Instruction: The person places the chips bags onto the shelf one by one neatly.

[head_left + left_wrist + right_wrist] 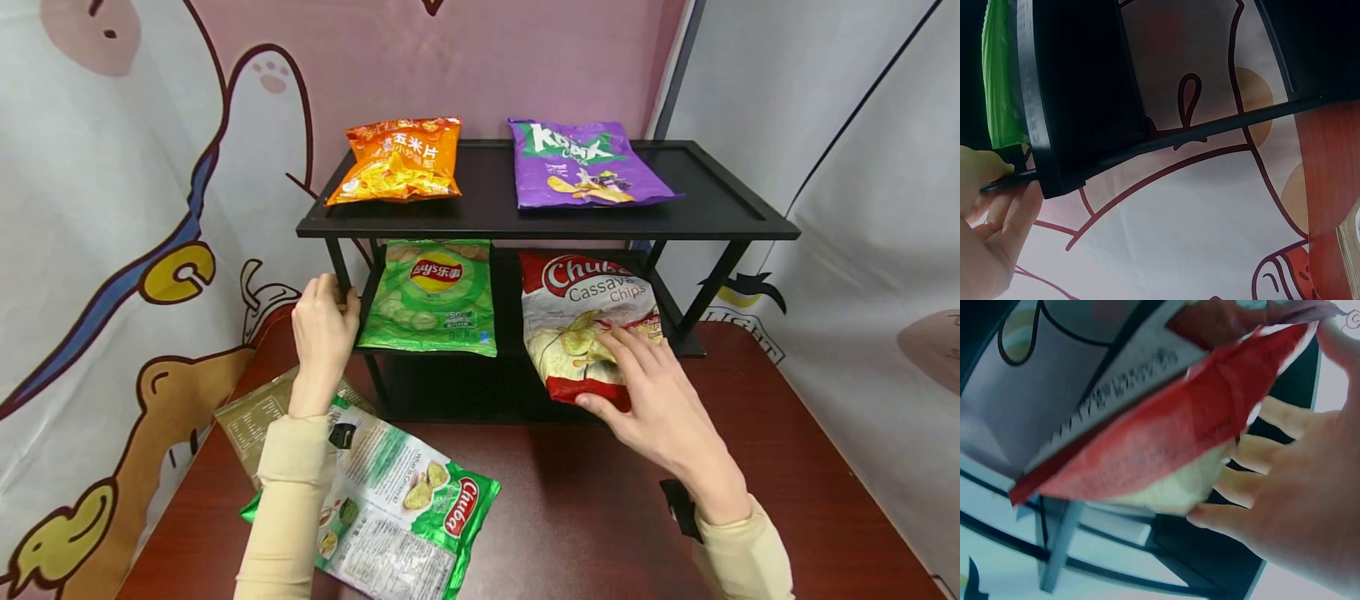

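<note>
On the dark red table (570,500), a green bag (397,517) lies nearest. Beyond it, the right hand (660,408) pinches the red chip bag (585,321) on the rack's (525,217) lower shelf; the left hand (324,329) grips its leg. With the bag overhanging the edge, it could slide off.

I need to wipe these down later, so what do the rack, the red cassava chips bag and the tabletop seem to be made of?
The black two-tier rack looks like matte painted metal: thin straight legs, raised tray rims, no shine. The red and white cassava chips bag, which the right hand holds, looks like glossy plastic film, creased and catching light. The tabletop looks like reddish wood or veneer with a satin sheen.
</note>
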Tool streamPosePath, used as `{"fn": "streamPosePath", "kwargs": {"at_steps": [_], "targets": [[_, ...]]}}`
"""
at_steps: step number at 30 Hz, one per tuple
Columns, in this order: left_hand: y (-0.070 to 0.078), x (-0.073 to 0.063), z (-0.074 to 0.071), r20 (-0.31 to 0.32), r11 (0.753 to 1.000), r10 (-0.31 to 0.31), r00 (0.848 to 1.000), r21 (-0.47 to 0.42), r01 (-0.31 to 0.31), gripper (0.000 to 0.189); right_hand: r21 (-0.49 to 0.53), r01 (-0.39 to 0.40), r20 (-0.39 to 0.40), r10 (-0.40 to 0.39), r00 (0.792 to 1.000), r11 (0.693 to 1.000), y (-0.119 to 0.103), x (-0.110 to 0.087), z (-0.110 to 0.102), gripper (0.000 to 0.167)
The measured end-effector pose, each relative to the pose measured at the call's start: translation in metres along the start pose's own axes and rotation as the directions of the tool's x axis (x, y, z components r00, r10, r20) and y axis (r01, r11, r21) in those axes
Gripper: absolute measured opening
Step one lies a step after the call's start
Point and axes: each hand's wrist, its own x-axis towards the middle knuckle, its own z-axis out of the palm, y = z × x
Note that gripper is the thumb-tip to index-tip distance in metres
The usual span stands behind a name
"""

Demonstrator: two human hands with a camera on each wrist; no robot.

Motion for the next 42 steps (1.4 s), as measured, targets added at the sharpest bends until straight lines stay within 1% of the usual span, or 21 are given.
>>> {"fn": "streamPosePath", "kwargs": {"at_steps": [3, 4, 6, 9, 12, 14, 17, 21, 26, 35, 42], "targets": [[0.000, 0.000, -0.001, 0.003, 1.000, -0.004, 1.000, 0.000, 0.004, 0.015, -0.036, 0.004, 0.083, -0.001, 0.997, 0.999, -0.003, -0.002, 0.006, 0.077], [0.000, 0.000, -0.001, 0.005, 1.000, -0.005, 1.000, 0.001, 0.005, 0.015, -0.041, 0.004, 0.100, 0.000, 0.995, 0.999, -0.003, -0.003, 0.008, 0.078], [0.000, -0.001, -0.002, 0.005, 1.000, -0.008, 1.000, 0.003, 0.008, 0.015, -0.070, 0.022, 0.111, -0.014, 0.994, 0.997, -0.004, -0.003, 0.013, 0.080], [-0.001, -0.001, -0.002, 0.003, 1.000, -0.014, 1.000, 0.005, 0.014, 0.015, -0.121, 0.072, 0.071, -0.064, 0.995, 0.990, -0.003, -0.003, 0.020, 0.080], [-0.003, -0.001, -0.003, 0.001, 1.000, -0.017, 1.000, 0.005, 0.017, 0.015, -0.172, 0.117, 0.013, -0.116, 0.993, 0.978, -0.002, 0.000, 0.028, 0.072], [-0.003, -0.001, -0.004, 0.001, 1.000, -0.017, 1.000, 0.007, 0.017, 0.016, -0.188, 0.129, -0.013, -0.133, 0.991, 0.974, -0.001, 0.003, 0.032, 0.067], [-0.003, -0.002, -0.004, 0.001, 1.000, -0.019, 1.000, 0.007, 0.019, 0.016, -0.203, 0.138, -0.018, -0.145, 0.989, 0.969, -0.001, 0.007, 0.037, 0.063], [-0.003, -0.002, -0.003, 0.001, 1.000, -0.024, 1.000, 0.005, 0.024, 0.016, -0.204, 0.142, 0.025, -0.140, 0.990, 0.969, -0.003, 0.013, 0.045, 0.063], [-0.001, -0.002, -0.002, 0.008, 1.000, -0.024, 1.000, 0.010, 0.024, 0.016, -0.196, 0.117, 0.087, -0.102, 0.991, 0.974, -0.007, 0.018, 0.051, 0.060], [0.000, -0.001, 0.000, 0.012, 1.000, -0.017, 1.000, 0.008, 0.017, 0.016, -0.125, 0.055, 0.139, -0.037, 0.990, 0.991, -0.005, 0.027, 0.050, 0.061], [0.001, 0.000, 0.000, 0.005, 1.000, -0.010, 1.000, 0.006, 0.010, 0.015, -0.102, 0.021, 0.133, -0.008, 0.991, 0.995, -0.001, 0.036, 0.051, 0.055]]}}
